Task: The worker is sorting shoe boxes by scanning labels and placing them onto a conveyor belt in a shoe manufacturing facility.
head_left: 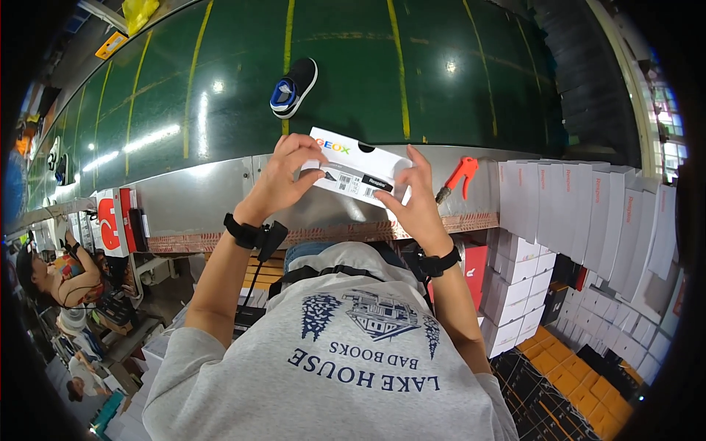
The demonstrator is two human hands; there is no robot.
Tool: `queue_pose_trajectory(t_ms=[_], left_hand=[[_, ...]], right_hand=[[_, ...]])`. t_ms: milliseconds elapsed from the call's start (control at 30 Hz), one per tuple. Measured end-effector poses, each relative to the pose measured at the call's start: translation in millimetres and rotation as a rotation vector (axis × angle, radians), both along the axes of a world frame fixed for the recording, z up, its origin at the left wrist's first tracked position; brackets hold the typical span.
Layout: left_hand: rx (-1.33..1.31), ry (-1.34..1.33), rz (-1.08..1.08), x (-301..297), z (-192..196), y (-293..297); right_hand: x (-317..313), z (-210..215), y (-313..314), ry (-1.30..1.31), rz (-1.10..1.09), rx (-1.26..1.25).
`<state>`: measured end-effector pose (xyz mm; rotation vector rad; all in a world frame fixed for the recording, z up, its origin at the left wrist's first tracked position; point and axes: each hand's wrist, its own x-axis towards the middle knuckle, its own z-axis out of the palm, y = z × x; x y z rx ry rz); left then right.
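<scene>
White shoebox (358, 170), labelled end facing up: gripped at either end by left hand (283, 178) and right hand (416, 204). Blue-and-black child's sneaker (293, 88) on green conveyor belt (353, 66). Orange-handled tool (457, 178), possibly a tagging gun, beside stacked white boxes (581, 213).

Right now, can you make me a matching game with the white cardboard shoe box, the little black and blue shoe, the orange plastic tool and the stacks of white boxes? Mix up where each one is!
Things:
1. white cardboard shoe box
2. small black and blue shoe
3. orange plastic hand tool
4. stacks of white boxes

Places:
A. lying alone on the green conveyor belt
B. piled up at the person's right
C. held between the left hand and the right hand
D. resting on the metal ledge beside the right hand

Pairs: 1-C, 2-A, 3-D, 4-B
</scene>
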<state>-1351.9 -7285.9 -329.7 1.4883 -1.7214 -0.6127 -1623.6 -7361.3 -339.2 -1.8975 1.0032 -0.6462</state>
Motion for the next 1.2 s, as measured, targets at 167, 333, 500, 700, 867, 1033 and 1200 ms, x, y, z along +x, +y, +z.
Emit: queue_pose_trajectory(t_ms=[167, 333, 500, 700, 867, 1033, 1200], left_hand=[[-0.049, -0.076, 0.05, -10.7, 3.1, 4.7], [-0.062, -0.467, -0.428, -83.5, 1.5, 14.2], [-0.147, -0.594, -0.322, -100.4, -9.0, 16.9], [-0.067, -0.545, -0.244, -96.8, -11.6, 15.7], [0.049, -0.629, -0.06, -51.9, -10.1, 24.0], [-0.017, -0.734, -0.022, -39.5, -5.1, 29.4], [0.009, -0.658, -0.118, -84.2, -4.3, 30.6]], right_hand=[[-1.3, -6.2, -0.6, -0.078, -0.039, -0.025], [9.4, -35.3, 4.6, -0.179, -0.218, 0.375], [12.9, -36.3, -1.5, -0.191, -0.222, 0.289], [12.7, -36.4, 0.4, -0.138, -0.221, 0.287], [13.5, -35.4, -1.2, -0.147, -0.205, 0.298], [12.9, -35.8, -4.1, -0.161, -0.231, 0.376], [17.6, -26.4, -0.4, -0.128, -0.218, 0.395]])
